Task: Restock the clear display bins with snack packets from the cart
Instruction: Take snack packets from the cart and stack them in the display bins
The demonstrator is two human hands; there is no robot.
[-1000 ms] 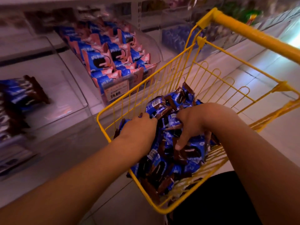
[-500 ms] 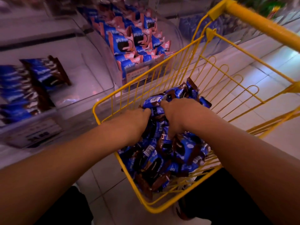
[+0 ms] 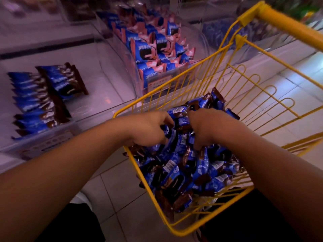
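Both hands lifted slightly, bunch now raised off the pile. Left hand (image 3: 150, 130) and right hand (image 3: 208, 128) clench blue-brown snack packets (image 3: 180, 130) over yellow cart (image 3: 176, 229); clear bin (image 3: 111, 81) left, part-filled.

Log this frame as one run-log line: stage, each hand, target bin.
stage: gathering | left hand: grips blue-brown packets in yellow cart | right hand: grips same bunch | blue-brown bin: part filled
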